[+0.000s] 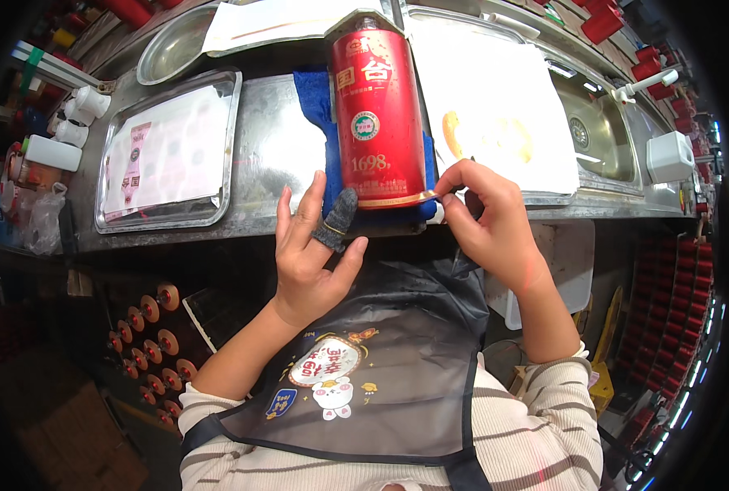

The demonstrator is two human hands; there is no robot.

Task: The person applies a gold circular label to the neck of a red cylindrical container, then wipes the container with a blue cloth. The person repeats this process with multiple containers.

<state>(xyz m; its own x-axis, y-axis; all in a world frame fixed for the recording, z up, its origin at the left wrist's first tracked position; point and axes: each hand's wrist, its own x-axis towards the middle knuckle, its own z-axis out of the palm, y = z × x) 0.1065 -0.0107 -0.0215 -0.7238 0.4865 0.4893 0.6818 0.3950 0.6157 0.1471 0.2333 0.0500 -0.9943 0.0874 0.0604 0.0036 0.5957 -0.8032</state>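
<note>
A large red bottle (376,114) with gold lettering and a round green-and-white emblem lies on a blue cloth (315,96), its neck pointing away from me. Around its near end runs a thin gold strip (389,201). My right hand (487,217) pinches the strip's right end at the bottle's lower right edge. Fingers apart, my left hand (311,262) is at the lower left edge of the bottle. A dark grey finger cot (340,217) covers one of its fingers, which meets the bottle's edge.
To the left, a metal tray (232,164) bears printed pink-white sheets (172,147). White sheets (503,106) lie in a tray on the right, beside a steel sink (598,123). A metal bowl (168,49) stands at the back left. Red spools (667,303) fill a rack at the right.
</note>
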